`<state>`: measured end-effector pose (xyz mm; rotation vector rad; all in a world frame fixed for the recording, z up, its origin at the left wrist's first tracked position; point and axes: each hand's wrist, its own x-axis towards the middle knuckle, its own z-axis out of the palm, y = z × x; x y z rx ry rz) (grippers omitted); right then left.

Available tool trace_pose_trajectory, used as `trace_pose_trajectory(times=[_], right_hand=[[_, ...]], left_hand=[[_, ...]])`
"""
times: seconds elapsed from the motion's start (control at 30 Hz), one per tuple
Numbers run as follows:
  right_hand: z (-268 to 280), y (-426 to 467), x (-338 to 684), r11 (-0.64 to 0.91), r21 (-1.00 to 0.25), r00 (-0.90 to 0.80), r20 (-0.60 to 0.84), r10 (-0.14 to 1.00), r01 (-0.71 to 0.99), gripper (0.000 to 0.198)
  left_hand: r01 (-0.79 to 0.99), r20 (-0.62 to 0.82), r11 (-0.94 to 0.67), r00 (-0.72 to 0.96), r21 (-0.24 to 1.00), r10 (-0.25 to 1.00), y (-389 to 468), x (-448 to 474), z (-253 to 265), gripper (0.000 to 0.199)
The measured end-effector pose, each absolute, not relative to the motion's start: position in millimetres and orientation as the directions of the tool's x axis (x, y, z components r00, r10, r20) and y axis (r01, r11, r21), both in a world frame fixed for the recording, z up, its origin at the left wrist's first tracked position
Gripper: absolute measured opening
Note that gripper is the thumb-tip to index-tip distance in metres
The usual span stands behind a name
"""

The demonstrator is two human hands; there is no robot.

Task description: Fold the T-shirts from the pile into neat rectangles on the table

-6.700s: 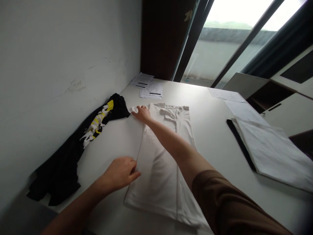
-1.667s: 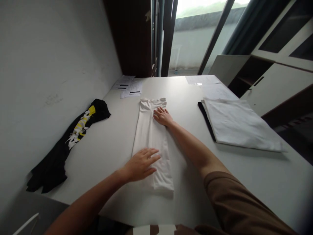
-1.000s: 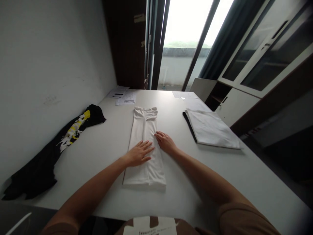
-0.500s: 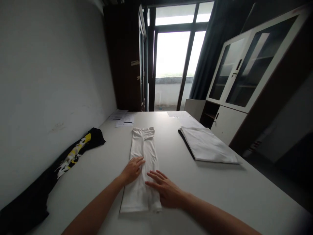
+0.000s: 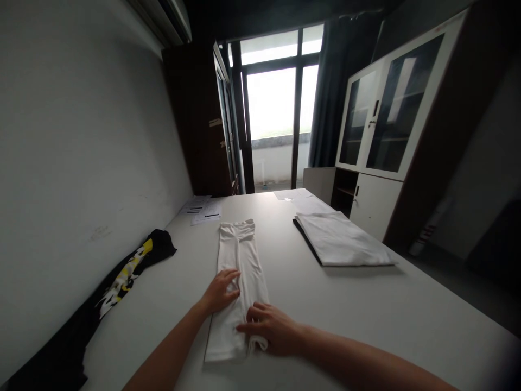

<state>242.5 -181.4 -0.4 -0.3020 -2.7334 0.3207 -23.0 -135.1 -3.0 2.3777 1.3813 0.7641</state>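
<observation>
A pair of white pants [image 5: 238,255] lies lengthwise in front of me, its gathered waistband at the far end and the leg hems nearest me. My left hand [image 5: 222,290] rests on the left side of the cloth, fingers loosely stretched and pressing lightly. At the lower right edge, my right hand [image 5: 272,328] has its fingers bent around the fabric near a hem, where the cloth curls up. Its thumb is mostly hidden.
The pants lie on a white table [image 5: 325,326]. A black garment with a yellow and white print [image 5: 126,277] runs along the wall at left. Folded white cloth [image 5: 342,239] over something black sits at right. Papers [image 5: 205,210] lie at the far left; cabinets [image 5: 378,119] stand beyond.
My right hand has moved toward the near hem, and its spread fingers have curled in on the cloth, lifting the edge. The left hand stays on the pants. The view has shifted slightly.
</observation>
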Motion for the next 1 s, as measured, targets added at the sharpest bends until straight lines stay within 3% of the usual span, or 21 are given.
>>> trace_pose_trajectory(times=[0.3, 0.43, 0.53, 0.67, 0.83, 0.93, 1.0], right_hand=[[-10, -171, 241, 0.941, -0.313, -0.914, 0.33, 0.235, 0.129, 0.036], [-8, -169, 243, 0.859, -0.502, -0.859, 0.389, 0.333, 0.105, 0.032], [-5, -164, 246, 0.64, -0.763, -0.752, 0.369, 0.546, 0.09, 0.017], [-8, -152, 248, 0.229, -0.973, -0.575, 0.204, 0.792, -0.031, 0.036], [-12, -141, 249, -0.132, -0.952, -0.404, -0.01, 0.915, -0.276, 0.045], [-10, -140, 250, -0.205, -0.907, -0.36, -0.064, 0.931, -0.368, 0.051], [-10, -140, 249, -0.22, -0.897, -0.335, -0.087, 0.938, -0.383, 0.054]], left_hand=[[0.684, 0.357, -0.526, 0.39, 0.505, 0.849, -136, -18, 3, 0.041], [0.638, 0.332, -0.523, 0.405, 0.565, 0.852, -135, -23, 10, 0.042], [0.555, 0.285, -0.453, 0.366, 0.697, 0.886, -133, -25, 8, 0.033], [0.293, 0.174, -0.295, 0.376, 0.909, 0.91, -131, -23, 7, 0.032], [0.102, -0.003, -0.043, 0.418, 0.994, 0.908, -143, -21, 15, 0.065], [-0.013, -0.01, 0.019, 0.474, 1.0, 0.881, -151, -21, 22, 0.082], [-0.014, 0.005, 0.002, 0.5, 1.0, 0.866, -154, -19, 26, 0.081]])
